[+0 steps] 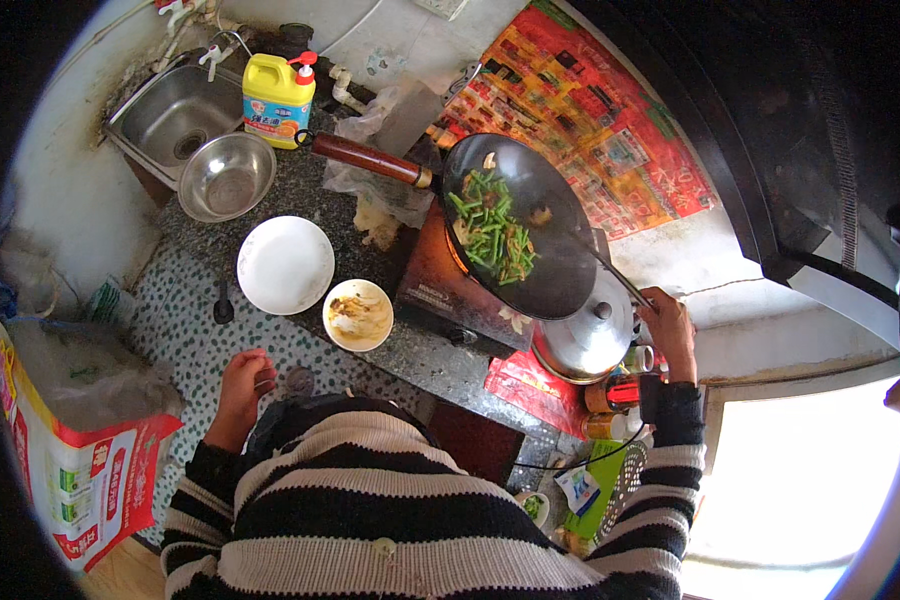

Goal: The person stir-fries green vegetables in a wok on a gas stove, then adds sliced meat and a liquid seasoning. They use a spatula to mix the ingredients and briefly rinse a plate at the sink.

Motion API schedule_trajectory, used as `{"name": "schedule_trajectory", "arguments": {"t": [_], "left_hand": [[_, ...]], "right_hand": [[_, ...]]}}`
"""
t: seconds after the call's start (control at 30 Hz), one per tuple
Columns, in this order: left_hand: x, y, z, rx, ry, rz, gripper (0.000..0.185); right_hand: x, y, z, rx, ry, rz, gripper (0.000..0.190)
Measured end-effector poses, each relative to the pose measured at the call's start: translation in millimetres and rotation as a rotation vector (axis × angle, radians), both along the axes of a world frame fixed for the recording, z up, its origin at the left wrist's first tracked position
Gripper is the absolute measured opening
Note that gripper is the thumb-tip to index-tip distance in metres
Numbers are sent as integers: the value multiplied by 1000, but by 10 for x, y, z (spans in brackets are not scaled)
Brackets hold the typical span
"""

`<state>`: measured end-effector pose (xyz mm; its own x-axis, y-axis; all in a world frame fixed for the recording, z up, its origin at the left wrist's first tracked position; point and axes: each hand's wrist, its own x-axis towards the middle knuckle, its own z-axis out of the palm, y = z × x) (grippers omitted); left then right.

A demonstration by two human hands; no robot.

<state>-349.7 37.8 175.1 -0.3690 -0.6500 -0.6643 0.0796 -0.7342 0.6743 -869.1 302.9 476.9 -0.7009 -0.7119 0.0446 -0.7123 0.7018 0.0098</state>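
Note:
A black wok (562, 202) with a wooden handle (367, 159) sits on a gas stove (457, 289), and an orange glow shows under its near rim. Chopped green vegetable pieces (495, 225), perhaps green beans, lie in it with small brownish bits. My right hand (667, 330) grips the metal handle of a cooking utensil (621, 279) that reaches into the wok; its working end is hard to make out. Held low in front of the counter, my left hand (244, 390) has loosely curled fingers and nothing in them. Nearest to it are a white plate (286, 265) and a food-stained bowl (358, 315).
A lidded metal pot (589, 337) stands close beside the wok, with seasoning jars (607, 394) behind it. Left along the granite counter (300, 184) are a steel basin (227, 178), a yellow pump jug (277, 101) and a sink (180, 105). A cleaver (412, 112) leans at the wall.

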Motion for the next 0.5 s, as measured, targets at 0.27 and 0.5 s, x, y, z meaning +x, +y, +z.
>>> {"name": "schedule_trajectory", "arguments": {"t": [0.27,0.5], "left_hand": [[60,5,-26,-14,-30,-1,24],[25,-12,-52,18,-25,11,23]], "right_hand": [[-299,30,247,181,-781,-301,24],[150,-420,-969,-402,-915,-296,31]]}}
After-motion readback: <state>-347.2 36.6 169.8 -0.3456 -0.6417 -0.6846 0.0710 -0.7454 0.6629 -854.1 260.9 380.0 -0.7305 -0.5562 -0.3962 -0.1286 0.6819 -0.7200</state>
